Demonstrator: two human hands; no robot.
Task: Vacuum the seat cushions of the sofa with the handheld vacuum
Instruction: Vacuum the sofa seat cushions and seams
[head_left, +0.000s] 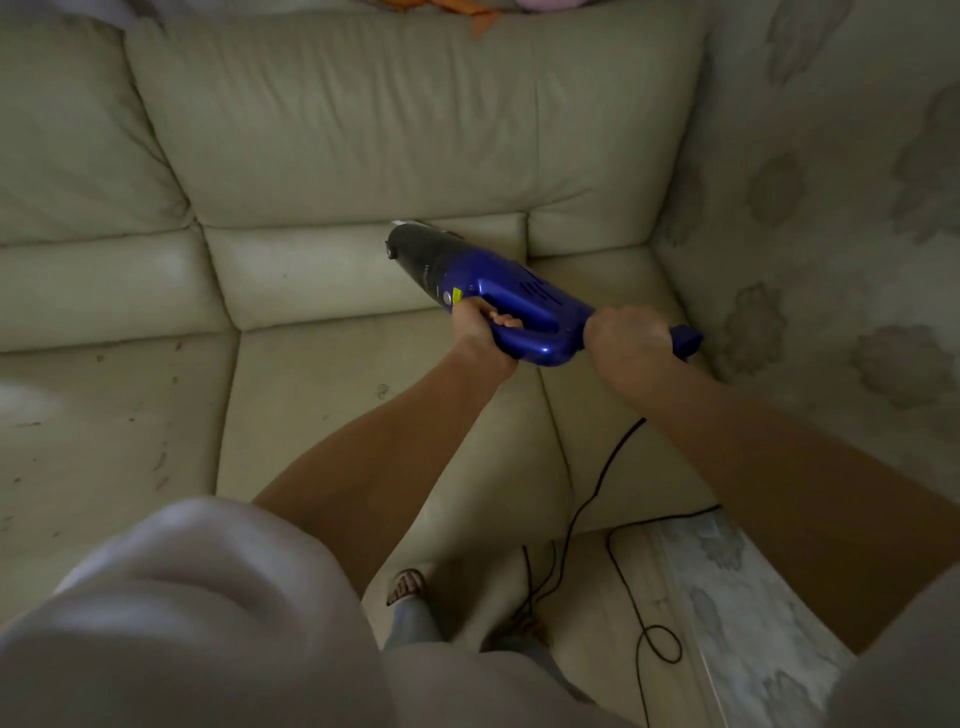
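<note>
Two hands, left (480, 325) and right (631, 338), grasp the vacuum (498, 296); its cord (597, 493) trails over the cushion (389, 415).

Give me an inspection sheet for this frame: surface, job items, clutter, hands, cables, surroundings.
Surface: pale leather sofa; seat cushion at left carries small dark specks and scuff marks.
Job's things: blue handheld vacuum, nozzle at the crease between seat and back cushion.
Clutter: orange cloth on top of the sofa back; one small dark bit on the middle seat.
Hands: left hand grips the vacuum's loop handle; right hand grips its rear end.
Cables: black cord trails from the vacuum over the seat edge to the floor, looped there.
Surroundings: floral wallpapered wall at right; tiled floor; person's sandalled foot below.
</note>
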